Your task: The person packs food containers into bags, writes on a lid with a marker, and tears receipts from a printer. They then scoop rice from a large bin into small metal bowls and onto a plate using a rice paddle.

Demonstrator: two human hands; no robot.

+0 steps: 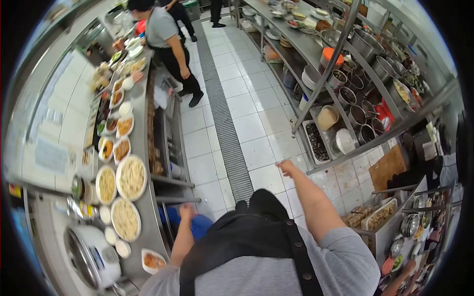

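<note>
My right hand (285, 168) hangs out in front of me over the white tiled floor (261, 123). Its fingers are loosely bent, somewhat apart, with nothing in them. Low beside the steel counter (159, 224) is my left hand (187, 211), near a blue item (200, 226). Blur hides its fingers, and I see nothing held in it. On the counter to my left are oval plates of pale food (131, 177), smaller dishes of orange-brown food (121, 149), white cups (111, 235) and a rice cooker (94, 256).
A person (168, 42) in grey and black stands at the counter ahead. A drain grate (222, 108) runs along the aisle. To the right, a metal rack (328, 64) holds pots and containers. A tray of dark pieces (316, 143) sits at its foot. Another person's arm (407, 276) shows at lower right.
</note>
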